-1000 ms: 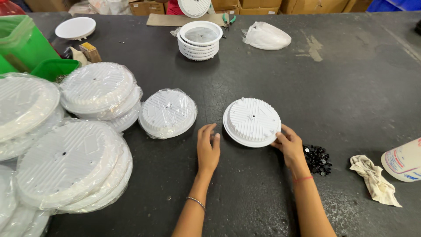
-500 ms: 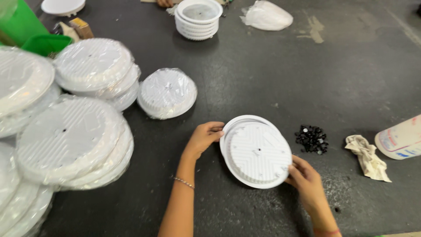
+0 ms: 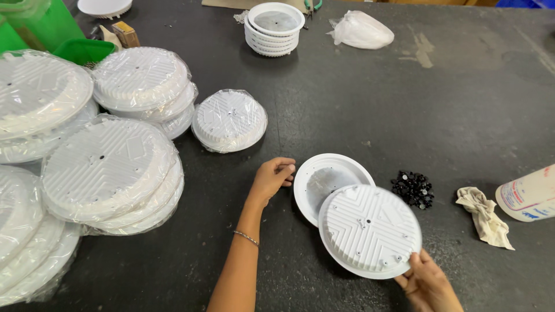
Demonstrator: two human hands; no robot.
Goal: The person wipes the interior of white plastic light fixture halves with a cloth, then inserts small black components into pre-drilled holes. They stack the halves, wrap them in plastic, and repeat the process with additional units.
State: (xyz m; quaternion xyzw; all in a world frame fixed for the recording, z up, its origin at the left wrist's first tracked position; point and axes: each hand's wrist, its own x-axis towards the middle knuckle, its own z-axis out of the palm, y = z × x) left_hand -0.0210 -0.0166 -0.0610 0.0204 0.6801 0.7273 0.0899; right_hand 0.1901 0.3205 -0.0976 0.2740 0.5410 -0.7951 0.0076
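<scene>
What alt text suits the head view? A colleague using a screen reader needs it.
The right hand lifts a ribbed white disc off a white ring-shaped plate that the left hand touches, on a dark table beside stacks of wrapped discs.

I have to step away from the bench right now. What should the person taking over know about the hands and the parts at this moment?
Left hand: fingers curled at the left rim of the white ring, which lies flat on the table.
Right hand: holds the ribbed disc by its lower right edge, partly over the ring.
Done: disc and ring are two separate pieces.
Left: the disc is not set down; wrapped discs remain stacked on the left.
Nearby: black screws, a rag.
</scene>
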